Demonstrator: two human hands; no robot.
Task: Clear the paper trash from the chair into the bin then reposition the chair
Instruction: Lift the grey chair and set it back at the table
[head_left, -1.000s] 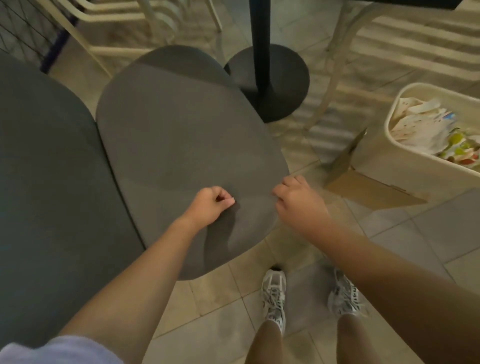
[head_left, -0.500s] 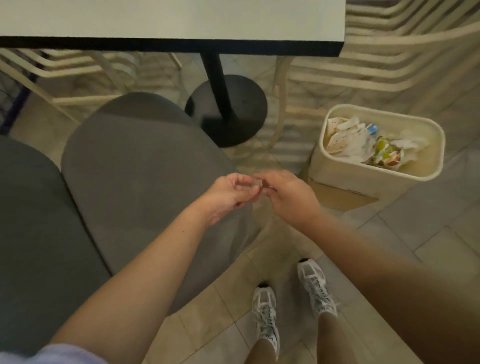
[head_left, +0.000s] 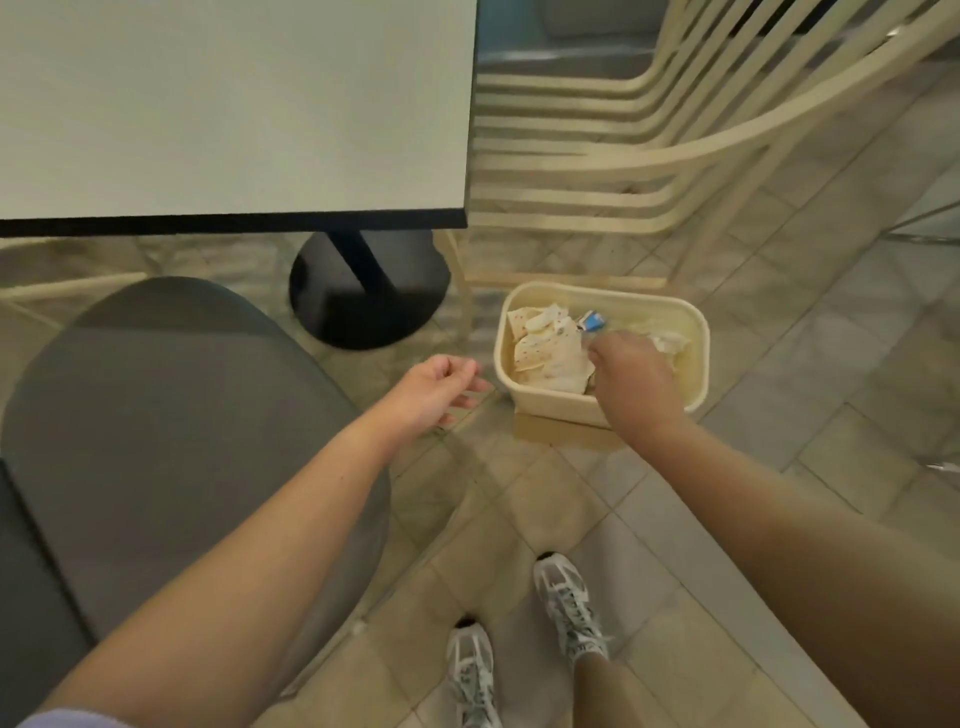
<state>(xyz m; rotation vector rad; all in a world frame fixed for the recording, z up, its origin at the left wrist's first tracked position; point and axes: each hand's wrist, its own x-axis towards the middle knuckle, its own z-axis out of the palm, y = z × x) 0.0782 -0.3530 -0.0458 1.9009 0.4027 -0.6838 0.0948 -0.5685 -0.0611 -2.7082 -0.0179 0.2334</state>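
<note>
The grey padded chair seat fills the lower left, and I see no paper on it. To its right, on the floor, stands a cream bin holding crumpled paper trash. My right hand reaches over the bin's near side, back of the hand up and fingers pointing down into it. The fingertips are blurred, so I cannot tell whether they hold anything. My left hand hovers over the floor between chair and bin, palm turned inward, fingers relaxed, holding nothing.
A white table on a black pedestal base stands behind the chair. A cream slatted chair is behind the bin. Flat cardboard lies under the bin. A second grey seat sits at the left edge. My feet stand on tiled floor.
My hands met above the chair's right edge, pinching something small, then parted. The right hand moved right over the bin, the left opened, and my view lifted toward the table.
</note>
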